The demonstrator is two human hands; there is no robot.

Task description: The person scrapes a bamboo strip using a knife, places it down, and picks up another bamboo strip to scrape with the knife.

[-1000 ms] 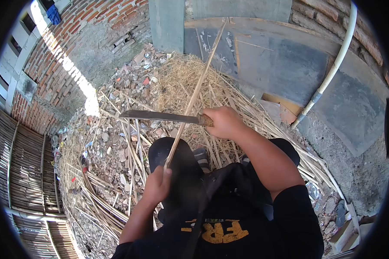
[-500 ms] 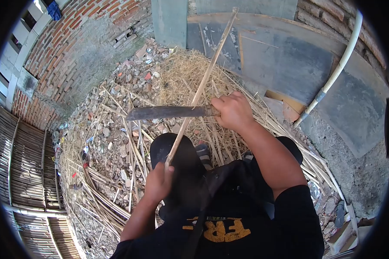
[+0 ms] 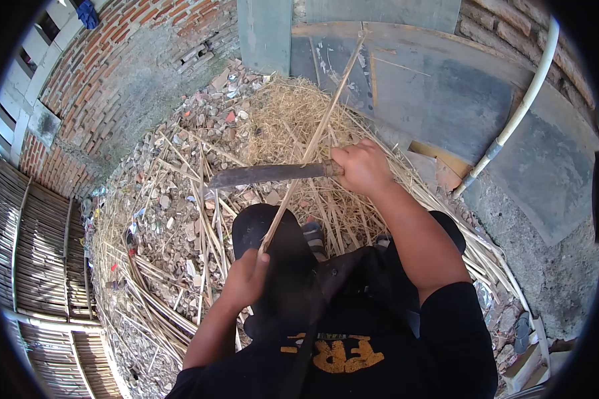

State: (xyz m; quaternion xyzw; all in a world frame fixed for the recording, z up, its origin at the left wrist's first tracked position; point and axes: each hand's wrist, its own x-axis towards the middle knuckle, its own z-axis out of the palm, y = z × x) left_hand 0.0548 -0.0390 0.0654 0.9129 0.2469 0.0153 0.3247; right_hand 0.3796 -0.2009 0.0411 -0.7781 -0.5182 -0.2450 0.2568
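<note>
My left hand (image 3: 245, 278) is closed around the lower end of a long, thin bamboo strip (image 3: 321, 128), which slants up and away to the right. In my right hand (image 3: 362, 167) is the handle of a machete (image 3: 266, 175). Its broad dark blade points left and lies across the strip, a little above the strip's middle as seen from my left hand. Whether the edge cuts into the strip I cannot tell. Beneath both lies a heap of pale shavings (image 3: 293, 116).
Rubble (image 3: 173, 213) covers the ground, with split bamboo strips (image 3: 160, 302) lying to the left. A brick wall (image 3: 106, 100) rises behind. Grey boards (image 3: 439, 100) and a white pipe (image 3: 522, 110) lean on the right. A bamboo screen (image 3: 36, 246) stands at far left.
The machete has shifted slightly right along with my right hand. The strip's far end has dropped a little. My left hand keeps its grip in nearly the same place.
</note>
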